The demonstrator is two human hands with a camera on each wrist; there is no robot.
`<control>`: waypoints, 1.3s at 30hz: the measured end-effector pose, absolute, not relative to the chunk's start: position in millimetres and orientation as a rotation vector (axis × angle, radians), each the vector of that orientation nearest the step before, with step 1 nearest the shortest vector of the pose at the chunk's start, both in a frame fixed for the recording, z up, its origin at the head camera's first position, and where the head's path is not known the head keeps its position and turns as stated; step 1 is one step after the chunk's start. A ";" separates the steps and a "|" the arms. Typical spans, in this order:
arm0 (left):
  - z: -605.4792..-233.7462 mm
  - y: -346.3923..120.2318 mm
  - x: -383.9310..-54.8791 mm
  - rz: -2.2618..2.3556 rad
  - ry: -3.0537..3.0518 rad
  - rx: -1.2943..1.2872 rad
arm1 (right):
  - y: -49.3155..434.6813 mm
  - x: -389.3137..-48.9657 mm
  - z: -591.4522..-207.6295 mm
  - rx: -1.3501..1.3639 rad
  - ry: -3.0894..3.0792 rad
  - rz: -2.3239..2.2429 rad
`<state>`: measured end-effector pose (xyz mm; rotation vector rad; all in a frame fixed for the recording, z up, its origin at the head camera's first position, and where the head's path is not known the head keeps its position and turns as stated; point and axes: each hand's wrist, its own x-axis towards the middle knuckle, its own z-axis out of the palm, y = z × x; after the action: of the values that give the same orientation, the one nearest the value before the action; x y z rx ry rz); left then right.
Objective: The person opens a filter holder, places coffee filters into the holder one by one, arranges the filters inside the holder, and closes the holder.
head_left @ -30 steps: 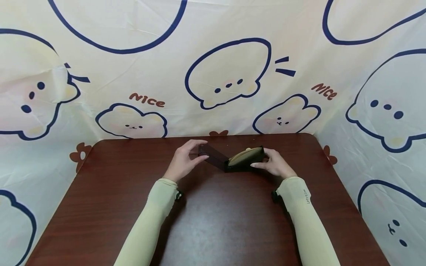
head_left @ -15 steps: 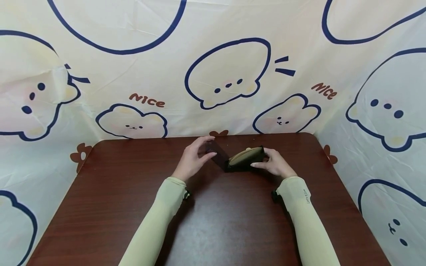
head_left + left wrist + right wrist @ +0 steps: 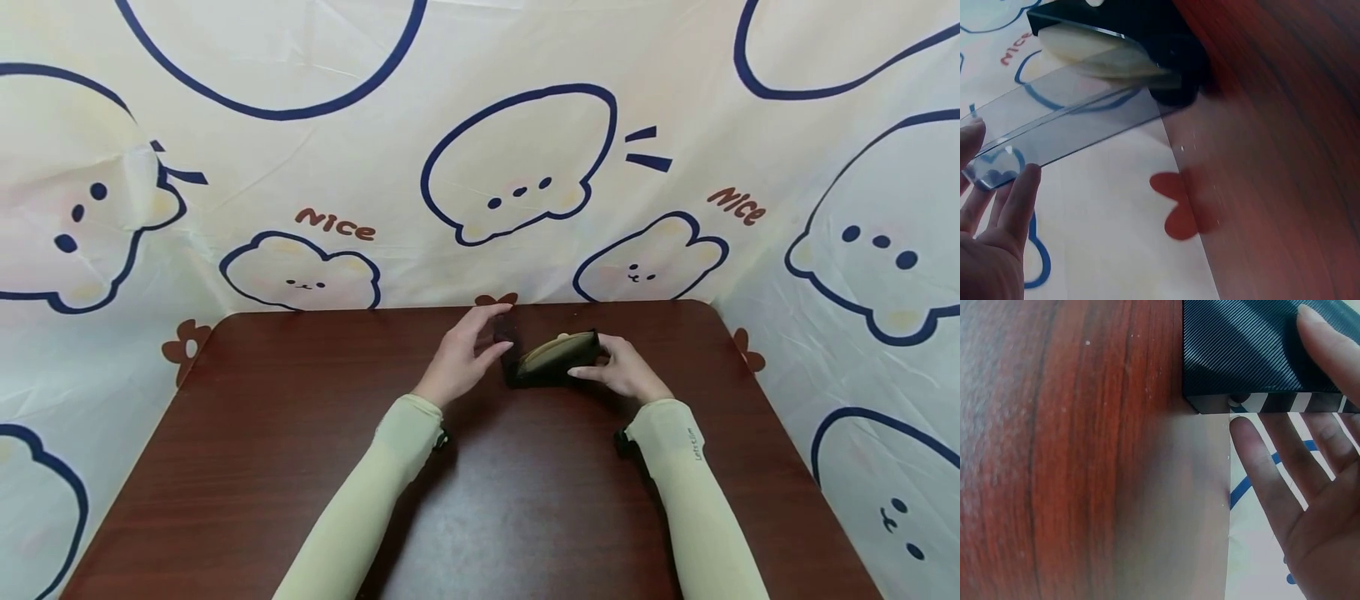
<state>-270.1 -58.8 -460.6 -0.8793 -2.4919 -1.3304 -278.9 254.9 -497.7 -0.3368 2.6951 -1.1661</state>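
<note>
A black wedge-shaped case (image 3: 557, 360) with a pale curved part along its upper edge stands tilted near the far side of the table; I cannot tell its kind. From its left end rises a clear plastic flap (image 3: 1079, 128), joined at a dark round hinge-like part (image 3: 1179, 69). My left hand (image 3: 459, 354) pinches the flap's free end between thumb and fingers. My right hand (image 3: 626, 371) grips the case's right end, its thumb on the ribbed black face (image 3: 1244, 350) and fingers on the other side. The case's inside is mostly hidden.
The dark brown wooden table (image 3: 480, 500) reaches back to a cream cloth backdrop (image 3: 405, 167) with cartoon drawings. More cloth hangs along both sides of the table.
My left hand has moved right, swinging the clear flap up from a low slant to nearly upright, closer to the case. My right hand and the case have hardly moved.
</note>
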 end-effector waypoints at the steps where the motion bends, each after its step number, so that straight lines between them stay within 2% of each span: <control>1: -460.0 -55.3 -270.3 -1.345 -2.493 -0.885 | 254.7 -279.0 -497.7 -0.338 2.692 -1.170; 23: -451.4 7.5 -276.8 -1.105 -2.577 -1.004 | 256.9 -284.2 -498.8 -0.396 2.686 -1.163; 39: -455.9 24.9 -274.2 -0.963 -2.620 -1.005 | 256.3 -281.7 -497.8 -0.395 2.696 -1.159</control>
<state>-274.2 24.9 -455.9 -1.0045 -2.6204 -0.9627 -281.7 256.3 -497.8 -0.3946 2.6958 -1.1589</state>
